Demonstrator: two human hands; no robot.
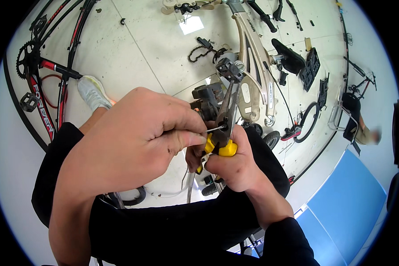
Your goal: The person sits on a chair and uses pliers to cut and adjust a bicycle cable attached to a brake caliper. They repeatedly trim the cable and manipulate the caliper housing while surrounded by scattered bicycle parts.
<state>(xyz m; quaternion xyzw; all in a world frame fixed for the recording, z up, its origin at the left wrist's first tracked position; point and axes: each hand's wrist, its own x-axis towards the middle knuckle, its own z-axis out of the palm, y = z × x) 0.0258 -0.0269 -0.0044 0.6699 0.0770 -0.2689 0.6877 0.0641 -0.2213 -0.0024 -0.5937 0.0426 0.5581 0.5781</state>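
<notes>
Yellow-handled long-nose pliers (226, 106) point up and away in front of me, and my right hand (236, 165) is closed round their handles. Between finger and thumb, my left hand (139, 137) pinches a thin metal wire (213, 129). The wire runs right to the pliers near their pivot; whether the jaws grip it I cannot tell. Just beyond the pliers' tips is a black bicycle pedal (229, 70). Dark bicycle parts (207, 94) lie partly hidden behind my hands.
A black and red bicycle frame (53, 66) lies at the left, near my shoe (92, 92). A beige frame (252, 57) lies ahead right, with a black saddle (288, 56) beside it. Loose parts are scattered on the tiled floor. Blue panels (346, 195) stand right; a person (363, 128) sits beyond.
</notes>
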